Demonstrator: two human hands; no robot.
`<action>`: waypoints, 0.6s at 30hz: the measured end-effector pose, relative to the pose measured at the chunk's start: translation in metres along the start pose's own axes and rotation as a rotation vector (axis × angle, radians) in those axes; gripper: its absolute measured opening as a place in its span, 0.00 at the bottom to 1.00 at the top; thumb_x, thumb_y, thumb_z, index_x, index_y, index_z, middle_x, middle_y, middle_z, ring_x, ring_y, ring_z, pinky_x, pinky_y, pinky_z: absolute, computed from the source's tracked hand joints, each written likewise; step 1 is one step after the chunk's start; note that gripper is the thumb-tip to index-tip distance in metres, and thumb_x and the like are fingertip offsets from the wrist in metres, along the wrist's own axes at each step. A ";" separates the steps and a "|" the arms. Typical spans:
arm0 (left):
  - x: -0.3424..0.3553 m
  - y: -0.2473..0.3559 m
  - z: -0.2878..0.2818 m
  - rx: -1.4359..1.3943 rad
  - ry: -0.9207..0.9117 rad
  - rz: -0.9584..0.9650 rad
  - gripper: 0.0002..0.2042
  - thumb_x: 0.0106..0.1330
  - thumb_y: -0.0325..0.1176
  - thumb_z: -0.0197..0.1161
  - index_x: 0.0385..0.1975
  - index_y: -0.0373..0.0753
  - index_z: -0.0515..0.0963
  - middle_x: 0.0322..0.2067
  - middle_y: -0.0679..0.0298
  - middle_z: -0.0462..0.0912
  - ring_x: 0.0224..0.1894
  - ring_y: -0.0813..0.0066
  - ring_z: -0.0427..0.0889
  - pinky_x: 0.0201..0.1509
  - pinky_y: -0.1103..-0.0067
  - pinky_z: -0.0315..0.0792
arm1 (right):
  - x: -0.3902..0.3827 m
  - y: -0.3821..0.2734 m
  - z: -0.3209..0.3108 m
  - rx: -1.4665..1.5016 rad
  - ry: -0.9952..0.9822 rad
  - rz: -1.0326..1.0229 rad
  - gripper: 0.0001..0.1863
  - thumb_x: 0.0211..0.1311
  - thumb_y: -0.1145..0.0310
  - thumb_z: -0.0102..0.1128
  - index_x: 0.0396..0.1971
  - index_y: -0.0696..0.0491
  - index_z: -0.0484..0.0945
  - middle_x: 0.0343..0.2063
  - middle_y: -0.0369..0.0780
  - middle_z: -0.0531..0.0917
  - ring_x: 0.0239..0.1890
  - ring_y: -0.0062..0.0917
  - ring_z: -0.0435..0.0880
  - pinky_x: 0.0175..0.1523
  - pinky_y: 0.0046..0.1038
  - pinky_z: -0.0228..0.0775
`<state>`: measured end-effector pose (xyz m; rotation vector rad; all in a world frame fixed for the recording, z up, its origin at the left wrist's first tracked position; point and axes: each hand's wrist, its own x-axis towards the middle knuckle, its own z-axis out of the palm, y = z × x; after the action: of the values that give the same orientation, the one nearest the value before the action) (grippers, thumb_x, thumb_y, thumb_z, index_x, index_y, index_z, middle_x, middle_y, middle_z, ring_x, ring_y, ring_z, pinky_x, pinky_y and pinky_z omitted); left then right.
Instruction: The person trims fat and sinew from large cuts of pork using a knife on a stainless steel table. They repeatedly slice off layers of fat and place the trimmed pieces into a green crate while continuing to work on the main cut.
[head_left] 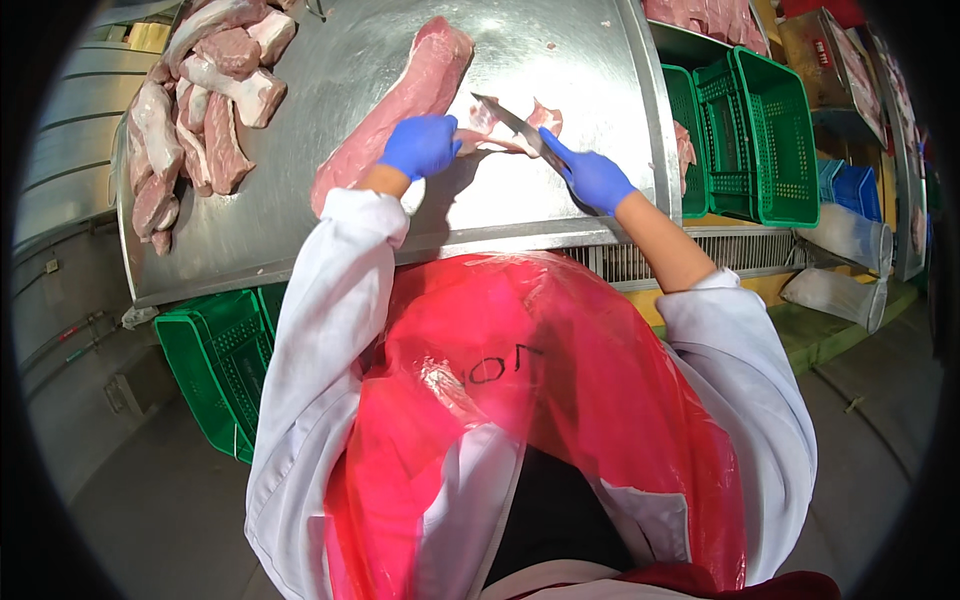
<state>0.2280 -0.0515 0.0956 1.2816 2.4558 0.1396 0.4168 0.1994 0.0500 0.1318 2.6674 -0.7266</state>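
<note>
A long strip of pale pink meat point(420, 85) lies slantwise on the steel table point(560, 50). My left hand point(420, 147), in a blue glove, is closed at the end of a thin meat trimming point(485, 142), beside the long strip. In my right hand point(594, 180), also gloved in blue, is a knife point(516, 124). Its blade points up and left across the trimming, and the index finger stretches along its back. The handle is mostly hidden in my palm.
Several meat pieces point(225, 85) are heaped at the table's left. Green crates point(765, 140) stand at the right, and another green crate point(215, 370) sits below the table's left front edge. More meat point(705, 20) lies at the far right. The raised table rim point(520, 238) runs before me.
</note>
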 end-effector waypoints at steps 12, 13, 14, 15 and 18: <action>0.049 -0.018 -0.062 -0.014 0.150 0.031 0.12 0.66 0.40 0.60 0.43 0.40 0.82 0.38 0.48 0.86 0.41 0.43 0.84 0.49 0.60 0.77 | -0.078 0.030 0.000 0.008 -0.065 0.020 0.45 0.66 0.76 0.47 0.79 0.30 0.44 0.33 0.57 0.85 0.34 0.53 0.85 0.42 0.52 0.76; 0.054 -0.018 -0.098 -0.072 0.201 0.032 0.13 0.67 0.40 0.60 0.43 0.40 0.82 0.37 0.47 0.85 0.41 0.43 0.83 0.49 0.61 0.77 | -0.084 0.034 0.001 0.021 -0.050 0.019 0.43 0.67 0.74 0.47 0.79 0.30 0.44 0.31 0.57 0.85 0.33 0.54 0.85 0.41 0.52 0.75; 0.056 -0.014 -0.136 -0.129 0.262 0.021 0.13 0.68 0.40 0.60 0.44 0.39 0.82 0.37 0.47 0.85 0.40 0.42 0.83 0.49 0.62 0.77 | -0.087 0.037 0.001 0.025 -0.037 0.005 0.42 0.69 0.72 0.47 0.79 0.29 0.44 0.30 0.58 0.84 0.31 0.55 0.84 0.41 0.52 0.75; 0.056 -0.010 -0.154 -0.110 0.328 0.184 0.13 0.69 0.40 0.60 0.44 0.38 0.82 0.37 0.47 0.85 0.40 0.42 0.83 0.48 0.62 0.76 | -0.087 0.036 -0.001 0.023 -0.041 0.004 0.42 0.69 0.72 0.47 0.79 0.30 0.46 0.30 0.58 0.84 0.32 0.55 0.84 0.41 0.52 0.74; 0.054 0.009 -0.199 -0.179 0.420 0.272 0.15 0.72 0.40 0.58 0.44 0.32 0.81 0.39 0.53 0.86 0.42 0.58 0.82 0.48 0.68 0.75 | -0.083 0.033 -0.012 0.022 -0.036 -0.001 0.40 0.69 0.71 0.48 0.78 0.31 0.49 0.31 0.58 0.84 0.33 0.55 0.84 0.42 0.52 0.75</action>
<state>0.1343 0.0134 0.2673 1.6308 2.5062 0.7511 0.4959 0.2341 0.0751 0.1216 2.6267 -0.7520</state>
